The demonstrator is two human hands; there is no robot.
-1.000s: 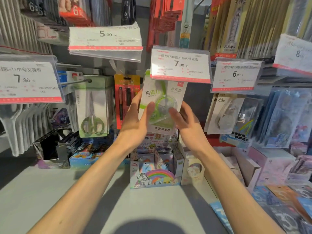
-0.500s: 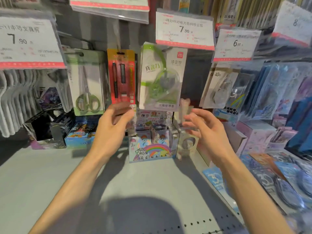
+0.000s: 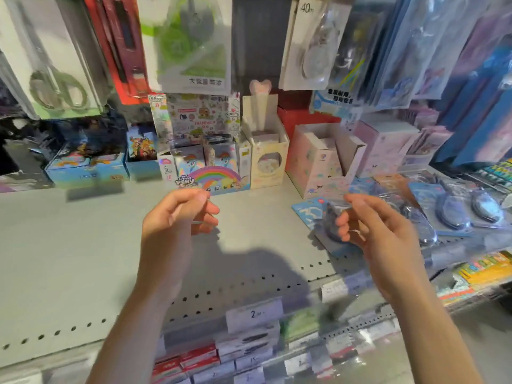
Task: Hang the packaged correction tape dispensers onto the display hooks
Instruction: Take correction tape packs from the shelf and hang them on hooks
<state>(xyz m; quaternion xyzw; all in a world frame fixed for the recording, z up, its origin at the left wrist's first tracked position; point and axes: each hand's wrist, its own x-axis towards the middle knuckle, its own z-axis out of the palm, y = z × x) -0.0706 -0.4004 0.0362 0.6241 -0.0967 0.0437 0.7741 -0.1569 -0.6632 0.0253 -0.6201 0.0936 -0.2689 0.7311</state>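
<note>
A: Where are the correction tape packs right now?

B: 1 green correction tape pack (image 3: 191, 42) already hangs from the display above, its hook out of view. More blue correction tape packs (image 3: 454, 209) lie flat on the grey shelf (image 3: 83, 245) at the right, overlapping each other.

A: And the hands?

B: Both hover over the shelf holding nothing. The left hand (image 3: 177, 217) has its fingers loosely curled, thumb near the fingertips, gripping nothing. The right hand (image 3: 371, 225) is just above the nearest blue pack (image 3: 313, 214), fingers relaxed and bent; I cannot tell whether they touch it, as the frame is blurred.

A: How would a pack handle?

B: Probably very light: thin card backing with a clear plastic blister. The card is likely stiff enough to lift by 1 edge, but the blister looks slick. I'd pinch the card near its top, beside the hang hole, so the hole stays free for the hook.

A: Any risk?

B: Dragging neighbouring packs along, since they overlap.
</note>
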